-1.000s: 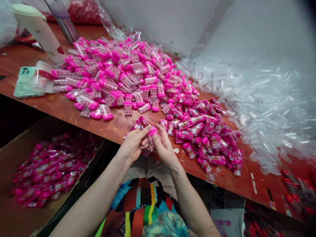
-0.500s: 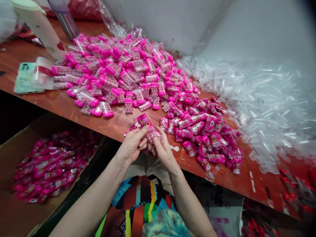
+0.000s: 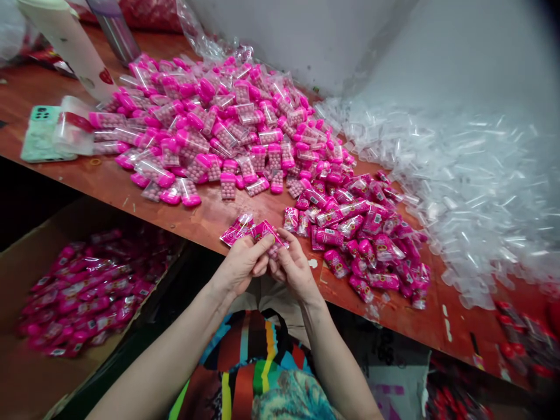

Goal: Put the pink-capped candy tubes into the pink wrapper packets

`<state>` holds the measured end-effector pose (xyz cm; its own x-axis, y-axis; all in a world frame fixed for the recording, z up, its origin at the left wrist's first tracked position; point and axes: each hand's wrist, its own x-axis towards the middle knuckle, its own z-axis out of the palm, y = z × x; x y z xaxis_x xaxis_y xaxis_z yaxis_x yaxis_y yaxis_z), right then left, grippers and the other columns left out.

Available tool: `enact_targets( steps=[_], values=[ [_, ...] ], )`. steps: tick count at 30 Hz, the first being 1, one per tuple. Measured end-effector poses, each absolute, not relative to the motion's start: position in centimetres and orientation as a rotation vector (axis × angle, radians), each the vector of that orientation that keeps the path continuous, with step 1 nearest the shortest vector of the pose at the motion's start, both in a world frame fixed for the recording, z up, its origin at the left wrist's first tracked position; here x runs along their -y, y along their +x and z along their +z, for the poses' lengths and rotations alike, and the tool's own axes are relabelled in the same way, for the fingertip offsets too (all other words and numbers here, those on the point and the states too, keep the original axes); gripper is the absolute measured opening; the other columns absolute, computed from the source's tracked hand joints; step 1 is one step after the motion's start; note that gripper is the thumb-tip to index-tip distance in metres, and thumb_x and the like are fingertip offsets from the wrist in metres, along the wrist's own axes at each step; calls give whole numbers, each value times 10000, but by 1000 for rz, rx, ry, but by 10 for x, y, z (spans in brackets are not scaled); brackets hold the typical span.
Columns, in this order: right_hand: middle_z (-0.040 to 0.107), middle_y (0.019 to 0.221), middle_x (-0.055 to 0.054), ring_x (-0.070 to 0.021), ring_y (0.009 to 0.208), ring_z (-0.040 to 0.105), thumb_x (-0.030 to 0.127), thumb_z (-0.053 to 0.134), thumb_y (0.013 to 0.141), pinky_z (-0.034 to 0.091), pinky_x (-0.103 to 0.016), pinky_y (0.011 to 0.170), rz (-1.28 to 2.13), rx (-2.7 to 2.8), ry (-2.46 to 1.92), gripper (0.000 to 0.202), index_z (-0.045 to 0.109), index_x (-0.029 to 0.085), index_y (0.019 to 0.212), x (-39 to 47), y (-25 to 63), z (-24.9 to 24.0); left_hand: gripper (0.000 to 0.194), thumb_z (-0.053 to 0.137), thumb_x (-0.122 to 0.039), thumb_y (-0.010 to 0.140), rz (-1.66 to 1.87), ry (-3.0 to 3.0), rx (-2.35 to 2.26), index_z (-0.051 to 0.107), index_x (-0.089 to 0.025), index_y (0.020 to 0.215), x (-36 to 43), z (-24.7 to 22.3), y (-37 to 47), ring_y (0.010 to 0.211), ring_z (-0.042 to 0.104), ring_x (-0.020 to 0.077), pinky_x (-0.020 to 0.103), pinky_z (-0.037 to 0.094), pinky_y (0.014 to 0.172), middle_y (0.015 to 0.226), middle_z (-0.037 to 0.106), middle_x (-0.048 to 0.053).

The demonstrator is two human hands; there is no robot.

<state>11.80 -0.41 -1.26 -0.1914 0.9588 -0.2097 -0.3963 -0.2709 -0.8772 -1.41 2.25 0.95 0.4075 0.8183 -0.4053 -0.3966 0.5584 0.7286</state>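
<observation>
Before us runs the tabletop [image 3: 210, 224], a reddish-brown, scuffed surface. Largest on it is the drift of clear plastic pieces [image 3: 459, 192], glassy and hard-edged, spread along the right. Next comes the mound of pink-capped containers [image 3: 227, 134], see-through little boxes showing rows of round pale-pink beads. Below the table edge at left we see an open carton [image 3: 21, 256] of dull brown board, with crinkled, glossy pink packs [image 3: 91, 286] heaped inside. A smaller pile of shiny wrapped packs [image 3: 371, 233] sits just right of our hands, its printed film puckered.

At the far left stand a smooth pale tumbler [image 3: 74, 52] and a slimmer purplish bottle [image 3: 116, 35]; nearer us, a marbled green phone [image 3: 41, 137] lies flat, touching a clear rounded case [image 3: 75, 128] with a red band.

Our left hand [image 3: 245, 256] and right hand [image 3: 291, 265] pinch one pink film packet [image 3: 272, 239] between thumbs and fingers, over the table's near edge. Just left of it lie flat, glossy printed wrappers [image 3: 238, 228].
</observation>
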Motion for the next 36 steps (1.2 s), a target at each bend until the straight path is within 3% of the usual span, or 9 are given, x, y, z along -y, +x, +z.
enact_targets(
  steps=[9,12,15,19,21,24,30,33,36],
  values=[
    [476,527,97,-66,402,369,390,576,904,263,-174,396,1562,852,-994,334,478,275,1201,6,125,-17,309,632,-409,847,842,678,-865,592,-143,694,-20,13,-1,316,337,43,194,223,380,388,459,-50],
    [511,550,92,-60,383,338,413,552,911,284,-178,396,1450,730,-978,314,488,287,1192,-6,151,0,293,604,-443,861,939,696,-931,642,-161,927,-25,15,-11,329,329,27,193,217,372,597,634,-10],
    [653,813,19,-47,417,361,540,435,929,325,-185,419,1183,611,-974,341,495,287,1149,-18,177,13,316,588,-449,866,1057,744,-1070,645,-153,964,-25,12,-22,338,323,10,194,221,365,810,711,47],
    [673,822,-9,-97,520,510,515,465,920,405,-224,501,998,999,-1376,375,515,259,1190,-18,170,1,314,599,-437,844,952,832,-1207,642,-125,851,-18,-1,-21,320,333,23,200,204,336,724,693,46],
    [680,893,-43,-143,691,605,445,527,906,456,-261,619,844,1374,-1657,307,595,228,1112,-13,154,-12,317,603,-423,832,864,874,-1253,658,-127,933,-13,-7,-15,316,351,39,200,215,323,663,669,22],
    [649,1067,-91,-198,881,632,398,521,919,461,-298,731,508,1701,-1985,261,646,202,1037,-9,134,-25,350,603,-374,821,772,943,-1320,663,-128,1064,-11,-12,-9,310,351,48,199,243,321,591,628,-14],
    [612,1098,-88,-187,902,628,391,439,966,455,-284,740,452,1830,-1974,294,608,201,1115,-15,130,-18,359,582,-393,821,742,966,-1344,648,-143,1071,-12,-17,-11,295,371,66,194,260,296,548,599,-28],
    [608,1031,-70,-183,842,621,418,479,945,437,-281,693,476,1926,-1989,268,624,202,1008,-18,128,-16,346,587,-423,821,798,954,-1338,620,-155,1037,-11,-21,-12,289,383,71,187,260,284,549,603,-28],
    [611,942,-47,-175,816,611,372,456,957,429,-280,697,514,1934,-1977,241,615,206,885,-20,126,-18,436,615,-427,810,870,950,-1354,556,-170,1158,-8,-23,-12,280,403,80,182,275,284,552,614,-37]
  ],
)
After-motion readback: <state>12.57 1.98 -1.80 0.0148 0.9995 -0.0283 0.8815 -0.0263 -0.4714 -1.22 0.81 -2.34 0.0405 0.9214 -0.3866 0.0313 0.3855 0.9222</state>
